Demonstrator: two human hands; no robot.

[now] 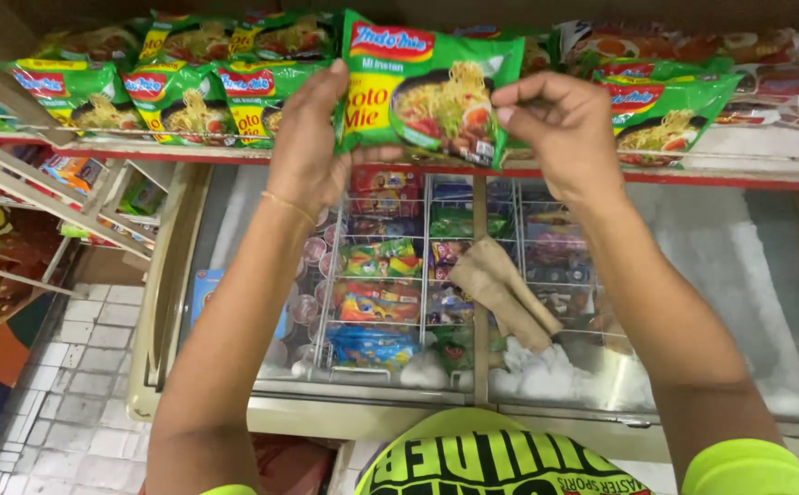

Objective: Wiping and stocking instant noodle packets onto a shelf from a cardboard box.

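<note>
A green instant-noodle packet [429, 87] is held up in front of a shelf by both my hands. My left hand [308, 147] grips its left edge with thumb and fingers. My right hand [560, 133] pinches its right edge. Behind it, several more green noodle packets [179, 96] lie in a row on the shelf [748, 170], with others at the right [661, 115]. A thin bracelet circles my left wrist.
Below the shelf stands a glass-topped chest freezer [729, 275] holding wire baskets of ice-cream packs [376, 275]. A brown cloth [505, 289] lies on the lid. A wire rack of snacks [42, 192] stands at the left over a tiled floor [78, 403].
</note>
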